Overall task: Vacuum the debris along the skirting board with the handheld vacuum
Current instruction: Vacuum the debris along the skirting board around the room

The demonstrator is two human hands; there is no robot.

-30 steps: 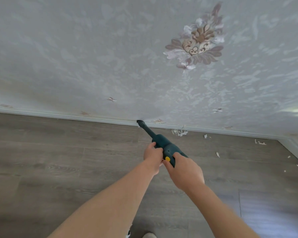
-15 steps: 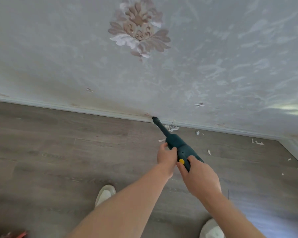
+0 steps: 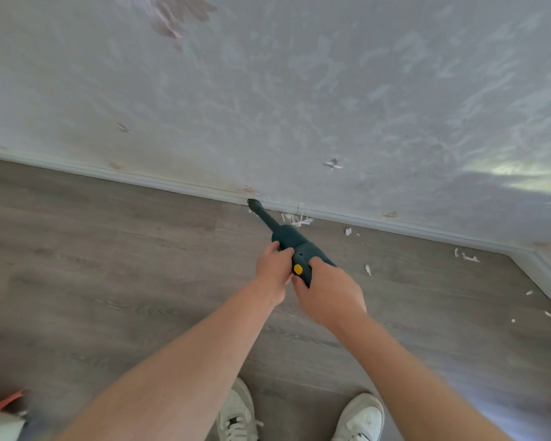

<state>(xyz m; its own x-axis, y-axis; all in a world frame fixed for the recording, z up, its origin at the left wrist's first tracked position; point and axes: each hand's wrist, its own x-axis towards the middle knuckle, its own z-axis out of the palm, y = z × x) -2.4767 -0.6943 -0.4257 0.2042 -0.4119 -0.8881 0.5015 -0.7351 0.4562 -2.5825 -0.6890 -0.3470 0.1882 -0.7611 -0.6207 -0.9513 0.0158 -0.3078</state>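
A: Head view. What do the two hands hold?

B: The dark teal handheld vacuum [image 3: 295, 246]. The right hand [image 3: 330, 294] grips the rear of its body, fingers curled round it, with the thumb just beside the yellow button [image 3: 298, 269]. The left hand [image 3: 274, 268] holds the body's left side, fingers curled against the casing.

A: Where does the tool point?

B: Forward and to the left, away from the person. Its narrow nozzle [image 3: 255, 205] ends at the foot of the white skirting board [image 3: 172, 186], where the board meets the grey wood-effect floor [image 3: 109, 265]. Whether the tip touches the board, I cannot tell.

A: And the debris?

B: A cluster of white scraps [image 3: 296, 219] lies against the skirting board just right of the nozzle. A small fleck sits right beside the nozzle tip. Further single scraps [image 3: 348, 231] are scattered rightward along the board, towards the room corner [image 3: 522, 253], and some lie out on the floor.

A: What else is in view?

B: The pale patterned wall [image 3: 299, 90] above the board, a pair of white shoes [image 3: 360, 418] at the bottom edge, and a blurred orange and white object [image 3: 0, 412] at the lower left corner.
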